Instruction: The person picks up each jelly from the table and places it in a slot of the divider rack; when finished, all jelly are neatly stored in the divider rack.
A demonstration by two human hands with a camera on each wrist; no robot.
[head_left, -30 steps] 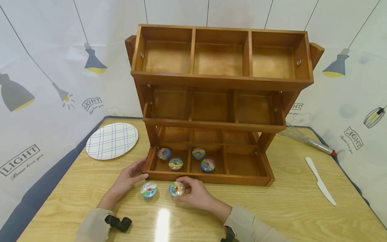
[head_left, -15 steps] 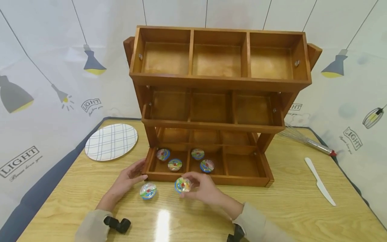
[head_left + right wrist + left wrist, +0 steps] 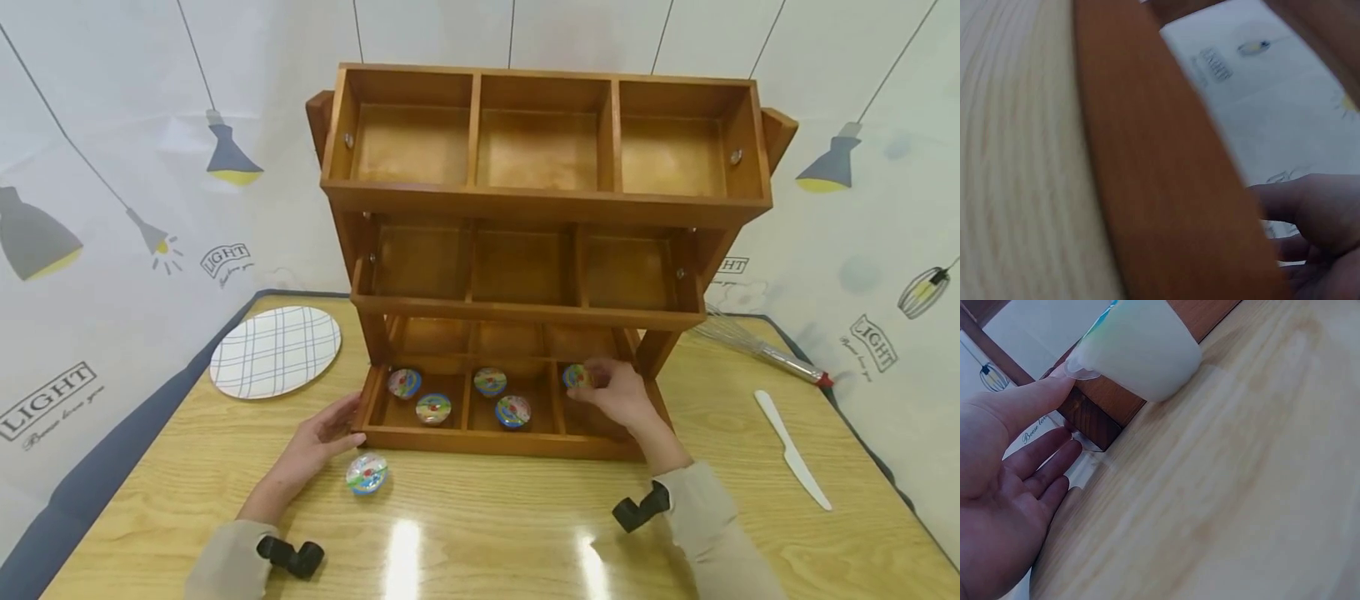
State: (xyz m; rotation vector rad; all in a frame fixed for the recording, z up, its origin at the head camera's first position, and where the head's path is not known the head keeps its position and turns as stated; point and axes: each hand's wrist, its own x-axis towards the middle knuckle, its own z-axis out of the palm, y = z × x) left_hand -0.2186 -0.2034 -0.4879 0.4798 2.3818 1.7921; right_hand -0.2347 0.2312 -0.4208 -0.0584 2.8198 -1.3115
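Note:
My right hand [image 3: 617, 393] pinches a jelly cup [image 3: 577, 377] with a printed film lid, inside the right compartment of the bottom tier. In the right wrist view that hand [image 3: 1319, 240] is partly behind the tier's front board, and the cup is hidden. At the rack's lower left corner rests my left hand [image 3: 318, 443], thumb at the front and relaxed fingers along the side. Another jelly cup [image 3: 367, 473] stands on the table by its thumb; the left wrist view shows its whitish body [image 3: 1147, 353]. Several cups occupy the left compartment [image 3: 433, 409] and middle compartment [image 3: 513, 412].
The three-tier wooden rack [image 3: 480, 443] has divided compartments, the upper two tiers overhanging the bottom one. A checked plate [image 3: 276, 352] lies at the left. A whisk [image 3: 765, 348] and a white knife [image 3: 791, 450] lie to the right.
My right hand has carried a jelly cup from the table in front of the rack, rightward and back, into the bottom tier's right compartment. The left hand has stayed at the corner.

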